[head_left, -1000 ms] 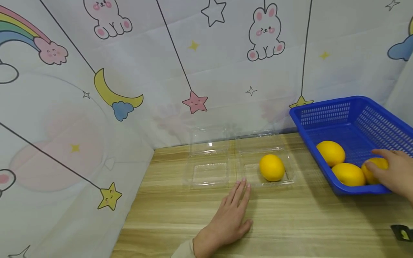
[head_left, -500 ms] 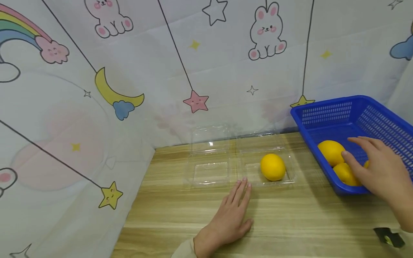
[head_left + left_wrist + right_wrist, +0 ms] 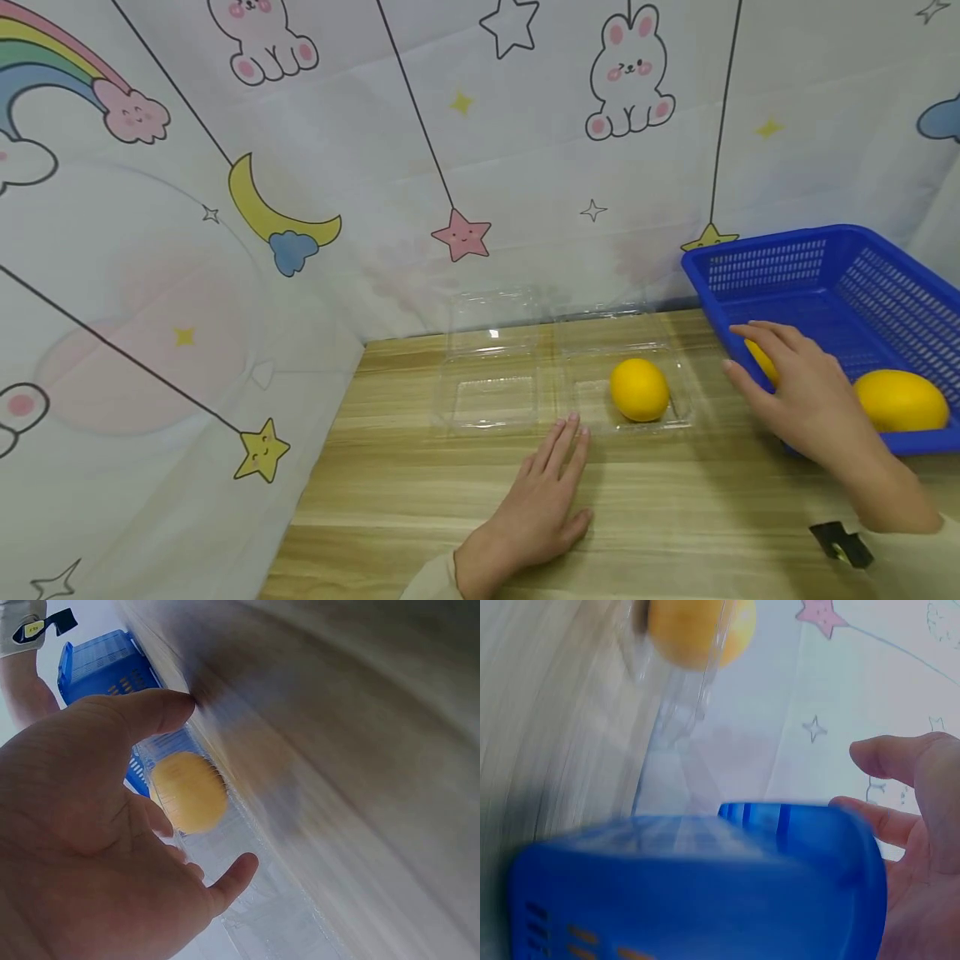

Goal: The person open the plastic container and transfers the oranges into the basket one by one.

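Note:
My right hand (image 3: 806, 392) reaches over the left rim of a blue plastic basket (image 3: 795, 312), fingers extended. In the right wrist view, nothing shows between the thumb and fingers of that hand (image 3: 922, 817). One orange (image 3: 759, 354) in the basket peeks out behind the hand; another orange (image 3: 900, 402) lies to its right. Flat on the table, my left hand (image 3: 528, 500) points its fingertips at the front edge of the right clear plastic box (image 3: 581, 400). This box holds an orange (image 3: 640, 390). A matching clear box (image 3: 487, 400) stands beside it, lid raised.
A wooden table (image 3: 390, 517) carries everything. Behind the boxes rises a white cloth (image 3: 525, 183) printed with cartoon rabbits and stars. A small black piece (image 3: 840, 546) shows by the right sleeve.
My right hand has come left, from the rightmost orange in the basket to over the basket's left rim. It has released its contact with that orange. My left hand stays put.

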Action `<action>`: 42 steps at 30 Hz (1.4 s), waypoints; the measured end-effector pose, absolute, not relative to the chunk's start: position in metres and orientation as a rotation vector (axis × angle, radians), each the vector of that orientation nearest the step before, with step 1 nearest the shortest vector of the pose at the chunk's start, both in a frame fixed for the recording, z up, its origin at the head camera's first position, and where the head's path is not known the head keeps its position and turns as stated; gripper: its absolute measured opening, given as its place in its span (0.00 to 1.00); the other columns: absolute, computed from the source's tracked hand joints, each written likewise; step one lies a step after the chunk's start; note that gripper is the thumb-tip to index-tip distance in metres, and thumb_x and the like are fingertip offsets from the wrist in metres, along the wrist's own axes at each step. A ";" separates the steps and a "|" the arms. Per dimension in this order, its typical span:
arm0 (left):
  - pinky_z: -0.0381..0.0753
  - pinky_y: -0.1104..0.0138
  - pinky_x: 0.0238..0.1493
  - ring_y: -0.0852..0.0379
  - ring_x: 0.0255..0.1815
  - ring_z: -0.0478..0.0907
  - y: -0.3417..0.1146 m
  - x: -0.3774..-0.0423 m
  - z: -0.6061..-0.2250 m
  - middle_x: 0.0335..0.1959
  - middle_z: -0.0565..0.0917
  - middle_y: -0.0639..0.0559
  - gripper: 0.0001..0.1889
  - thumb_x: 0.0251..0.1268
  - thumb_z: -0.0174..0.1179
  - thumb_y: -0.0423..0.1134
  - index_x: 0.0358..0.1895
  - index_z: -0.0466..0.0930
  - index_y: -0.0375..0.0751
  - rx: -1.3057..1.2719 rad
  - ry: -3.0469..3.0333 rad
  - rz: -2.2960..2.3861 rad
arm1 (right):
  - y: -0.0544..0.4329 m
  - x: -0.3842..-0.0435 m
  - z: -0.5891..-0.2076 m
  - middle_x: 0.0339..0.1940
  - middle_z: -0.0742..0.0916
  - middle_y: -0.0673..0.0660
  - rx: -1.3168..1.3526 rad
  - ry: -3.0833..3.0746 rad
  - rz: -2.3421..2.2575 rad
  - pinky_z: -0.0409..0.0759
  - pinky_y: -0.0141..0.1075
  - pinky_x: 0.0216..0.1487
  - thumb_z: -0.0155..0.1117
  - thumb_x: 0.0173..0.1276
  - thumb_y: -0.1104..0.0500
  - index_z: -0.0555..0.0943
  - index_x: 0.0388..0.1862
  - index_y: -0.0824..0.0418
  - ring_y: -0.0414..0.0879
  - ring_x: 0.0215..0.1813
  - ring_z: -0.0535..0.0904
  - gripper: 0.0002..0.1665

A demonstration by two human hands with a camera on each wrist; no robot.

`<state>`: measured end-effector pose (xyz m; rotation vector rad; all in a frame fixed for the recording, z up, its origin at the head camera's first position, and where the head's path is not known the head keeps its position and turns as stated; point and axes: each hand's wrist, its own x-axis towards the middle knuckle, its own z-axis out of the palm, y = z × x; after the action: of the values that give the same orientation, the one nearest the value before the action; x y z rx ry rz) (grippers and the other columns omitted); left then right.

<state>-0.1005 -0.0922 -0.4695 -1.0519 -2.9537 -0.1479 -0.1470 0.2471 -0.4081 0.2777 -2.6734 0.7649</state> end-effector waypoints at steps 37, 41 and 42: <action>0.70 0.50 0.76 0.43 0.89 0.43 -0.092 -0.102 -0.471 0.89 0.41 0.38 0.52 0.75 0.63 0.54 0.87 0.41 0.36 -1.058 -2.924 -0.130 | 0.159 -0.179 -0.444 0.69 0.80 0.73 0.426 -2.781 0.796 0.62 0.71 0.70 0.74 0.71 0.45 0.76 0.73 0.64 0.72 0.69 0.74 0.39; 0.69 0.49 0.77 0.42 0.89 0.43 -0.093 -0.103 -0.471 0.89 0.39 0.39 0.52 0.76 0.63 0.54 0.87 0.40 0.36 -1.061 -2.938 -0.138 | 0.153 -0.179 -0.450 0.67 0.82 0.71 0.418 -2.773 0.747 0.65 0.69 0.68 0.76 0.68 0.49 0.77 0.71 0.64 0.71 0.66 0.77 0.37; 0.69 0.49 0.77 0.42 0.89 0.43 -0.094 -0.103 -0.472 0.89 0.39 0.39 0.52 0.76 0.62 0.54 0.87 0.40 0.36 -1.062 -2.942 -0.140 | 0.151 -0.179 -0.450 0.67 0.82 0.71 0.422 -2.772 0.739 0.65 0.68 0.67 0.77 0.68 0.50 0.77 0.71 0.64 0.71 0.66 0.77 0.38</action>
<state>-0.1028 -0.0937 -0.4718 -1.0621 -2.9423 -0.1397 -0.1793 0.1514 -0.4501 0.4215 -2.7722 0.7390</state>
